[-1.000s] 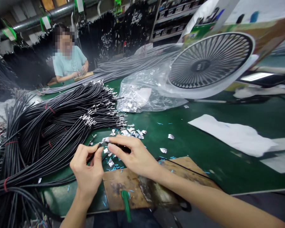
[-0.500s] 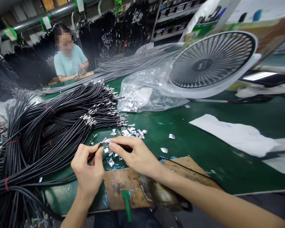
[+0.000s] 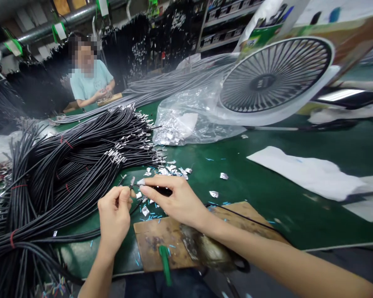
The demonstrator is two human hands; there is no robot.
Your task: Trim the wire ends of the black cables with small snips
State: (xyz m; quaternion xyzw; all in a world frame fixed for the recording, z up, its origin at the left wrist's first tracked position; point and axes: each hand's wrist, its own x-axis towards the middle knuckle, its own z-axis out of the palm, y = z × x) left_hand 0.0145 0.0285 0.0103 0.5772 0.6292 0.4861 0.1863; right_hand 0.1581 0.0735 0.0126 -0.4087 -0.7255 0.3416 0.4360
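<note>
My left hand [image 3: 114,216] pinches the end of a thin black cable [image 3: 131,184] whose tip carries a silver metal terminal. My right hand [image 3: 170,200] is closed in a pinch just to the right of it, fingertips on a small silver foil piece [image 3: 140,182] and a dark cable end. Both hands hover over the green table [image 3: 255,182], just beyond a worn wooden board [image 3: 174,244]. Loose silver foil pieces [image 3: 170,169] lie scattered beyond my fingers.
A big bundle of black cables [image 3: 68,165] with silver-tipped ends fills the left. A clear bag of foil pieces [image 3: 186,124] and a white fan [image 3: 276,78] stand behind. White paper [image 3: 304,171] lies at right. A person [image 3: 90,78] works at the far end.
My left hand has lifted the cable end slightly, so its silver tip now stands free above my thumb. My right hand stays pinched beside it.
</note>
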